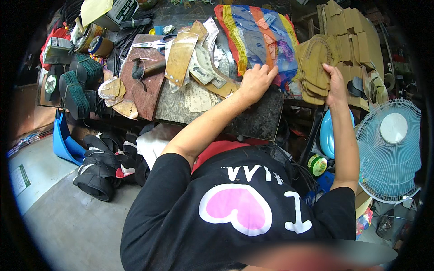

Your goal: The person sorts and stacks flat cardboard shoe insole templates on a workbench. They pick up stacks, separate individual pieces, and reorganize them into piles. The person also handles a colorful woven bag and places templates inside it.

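Observation:
My right hand (337, 86) grips the right side of a stack of tan shoe-pattern pieces (314, 67), thumb on top and the other fingers mostly hidden behind. The stack is held up at the table's right end, beside a striped mesh bag (253, 38) in red, yellow and blue. Cut pieces show through the bag. My left hand (258, 83) rests at the bag's near edge, its fingers bent and slightly apart, with nothing visible in them. Left of it lie more tan and clear patterns (181, 58), overlapping on the dark table (257, 115).
A hammer (153, 69) and scissors (156, 44) lie on a reddish board (140, 95). Green cord spools (74, 92) and jars (100, 46) stand at left. A fan (389, 149) and cardboard boxes (339, 22) are at right. Black footwear parts (101, 167) lie on the floor.

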Demonstrator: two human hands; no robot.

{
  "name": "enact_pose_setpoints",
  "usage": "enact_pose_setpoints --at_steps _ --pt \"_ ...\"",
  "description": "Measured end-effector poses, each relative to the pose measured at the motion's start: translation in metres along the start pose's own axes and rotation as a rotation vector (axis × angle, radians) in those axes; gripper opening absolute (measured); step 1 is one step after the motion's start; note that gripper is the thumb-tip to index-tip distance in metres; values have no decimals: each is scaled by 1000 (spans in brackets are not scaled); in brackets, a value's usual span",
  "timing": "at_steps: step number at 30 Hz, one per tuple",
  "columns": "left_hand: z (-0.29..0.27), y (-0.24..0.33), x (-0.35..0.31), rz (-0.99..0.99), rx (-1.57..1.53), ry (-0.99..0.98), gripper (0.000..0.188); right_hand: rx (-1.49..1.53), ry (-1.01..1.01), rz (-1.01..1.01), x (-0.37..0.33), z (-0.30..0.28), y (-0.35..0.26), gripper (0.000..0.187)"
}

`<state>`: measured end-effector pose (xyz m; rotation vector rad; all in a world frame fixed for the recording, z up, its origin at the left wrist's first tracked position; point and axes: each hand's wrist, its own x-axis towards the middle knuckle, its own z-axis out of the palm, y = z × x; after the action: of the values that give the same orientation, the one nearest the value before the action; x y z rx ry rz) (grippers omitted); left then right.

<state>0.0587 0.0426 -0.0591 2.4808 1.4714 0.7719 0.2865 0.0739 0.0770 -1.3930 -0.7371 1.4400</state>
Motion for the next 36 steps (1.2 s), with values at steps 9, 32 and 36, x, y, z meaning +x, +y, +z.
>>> enact_pose_setpoints --at_steps 9,32,36 --pt "-74 -11 59 -363 -511 280 21 -321 -701 373 -13 -1 17 64" --pt "-121 0 75 -100 -640 530 17 -1562 -614 -1054 41 81 89 51" --pt "-119 9 63 -37 -633 379 16 -1306 -546 -807 75 73 88 48"
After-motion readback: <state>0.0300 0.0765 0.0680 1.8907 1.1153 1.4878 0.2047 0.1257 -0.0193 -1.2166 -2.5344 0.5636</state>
